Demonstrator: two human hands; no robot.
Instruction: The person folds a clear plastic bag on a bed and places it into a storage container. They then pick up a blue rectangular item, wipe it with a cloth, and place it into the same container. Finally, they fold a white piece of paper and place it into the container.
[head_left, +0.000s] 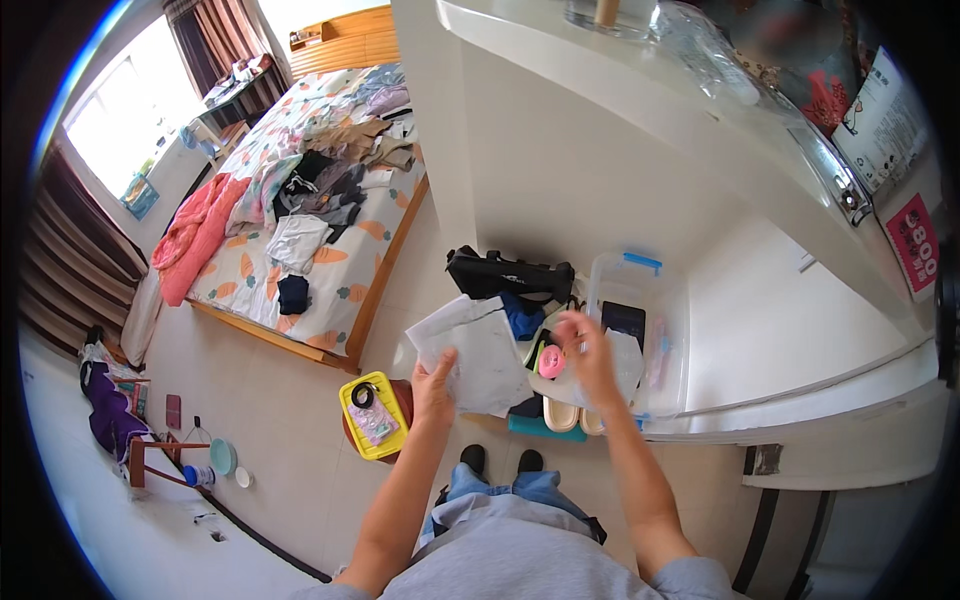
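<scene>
My left hand (439, 390) grips a few white sheets (480, 352), perhaps paper in a clear sleeve, with the thumb on top. Blurred by motion, my right hand (590, 356) is raised with bent fingers to the right of the sheets; whether it holds anything is unclear. Below it lies a round pink object (551, 362). Just right of that hand is a pale rounded piece (626, 358), partly covered by it. A clear plastic box (675, 300) with blue latches stands against the cabinet, containing a dark flat item (625, 321).
A black bag (510, 277) and blue cloth (523, 315) lie beyond the sheets. Cream shoes (560, 414) and a teal item (544, 429) sit before my feet. A yellow lid (373, 442) holds a black coil (364, 395). Left is a bed (382, 289) with clothes; right, a white countertop (637, 97) overhangs.
</scene>
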